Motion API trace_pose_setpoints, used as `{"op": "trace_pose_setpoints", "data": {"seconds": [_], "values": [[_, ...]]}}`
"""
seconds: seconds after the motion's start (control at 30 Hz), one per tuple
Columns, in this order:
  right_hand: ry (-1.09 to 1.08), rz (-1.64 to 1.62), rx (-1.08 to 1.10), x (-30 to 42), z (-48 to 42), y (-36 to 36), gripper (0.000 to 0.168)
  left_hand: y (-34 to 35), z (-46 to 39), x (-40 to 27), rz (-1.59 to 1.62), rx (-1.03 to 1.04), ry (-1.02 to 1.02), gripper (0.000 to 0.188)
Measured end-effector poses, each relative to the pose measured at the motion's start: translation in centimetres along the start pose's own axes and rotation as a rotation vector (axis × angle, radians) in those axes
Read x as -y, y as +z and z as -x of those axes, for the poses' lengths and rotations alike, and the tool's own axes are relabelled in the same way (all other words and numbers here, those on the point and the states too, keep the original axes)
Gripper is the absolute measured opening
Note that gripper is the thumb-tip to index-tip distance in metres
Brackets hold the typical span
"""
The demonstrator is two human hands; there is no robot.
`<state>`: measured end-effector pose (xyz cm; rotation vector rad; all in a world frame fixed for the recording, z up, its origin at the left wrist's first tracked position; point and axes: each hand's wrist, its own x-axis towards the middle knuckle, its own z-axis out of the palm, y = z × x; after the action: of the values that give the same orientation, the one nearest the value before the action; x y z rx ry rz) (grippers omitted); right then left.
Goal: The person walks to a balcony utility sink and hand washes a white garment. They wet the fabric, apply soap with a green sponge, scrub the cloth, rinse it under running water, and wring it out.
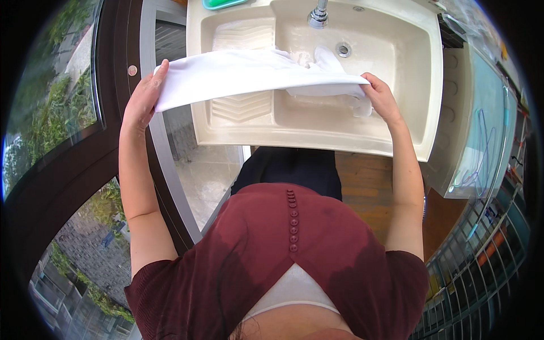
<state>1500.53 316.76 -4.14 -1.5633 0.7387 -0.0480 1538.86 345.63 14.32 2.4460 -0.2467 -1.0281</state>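
A white cloth (238, 76) is stretched sideways over a cream laundry sink (414, 63). My left hand (146, 95) grips its wide end, beyond the sink's left rim. At the other end, my right hand (380, 95) pinches the gathered fabric above the basin. Loose folds hang into the basin under the taut part, and they look wet. Below the cloth's left half lies the ribbed washboard section (242, 106) of the sink, partly covered. What the fabric is as a garment cannot be made out.
A chrome faucet (318, 17) and a drain (343, 49) are at the sink's back. A green tray (223, 3) sits on its upper left corner. Dark-framed windows (123, 42) stand close on the left. To the right are a pale cabinet (480, 127) with hangers and a wire rack (471, 272).
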Motion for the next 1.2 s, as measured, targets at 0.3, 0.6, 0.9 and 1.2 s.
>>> {"op": "trace_pose_setpoints", "data": {"seconds": [0.3, 0.6, 0.9, 1.2], "values": [[0.107, -0.180, 0.155, 14.3, 0.2, -4.6, 0.025, -3.9, 3.8, -9.1, -0.839, 0.303, 0.439, 0.054], [-0.099, 0.398, -0.031, 10.9, 0.2, -1.5, 0.033, 0.2, -1.9, -1.8, 0.003, 0.146, 0.777, 0.017], [-0.184, -0.047, -0.323, 5.7, 0.2, 1.8, 0.020, 4.0, -1.7, 4.3, 0.254, -0.025, 0.571, 0.009], [0.142, 0.009, 0.025, 7.4, -1.1, 1.5, 0.019, 4.2, 1.6, 5.4, 0.682, 0.004, 0.353, 0.027]]}}
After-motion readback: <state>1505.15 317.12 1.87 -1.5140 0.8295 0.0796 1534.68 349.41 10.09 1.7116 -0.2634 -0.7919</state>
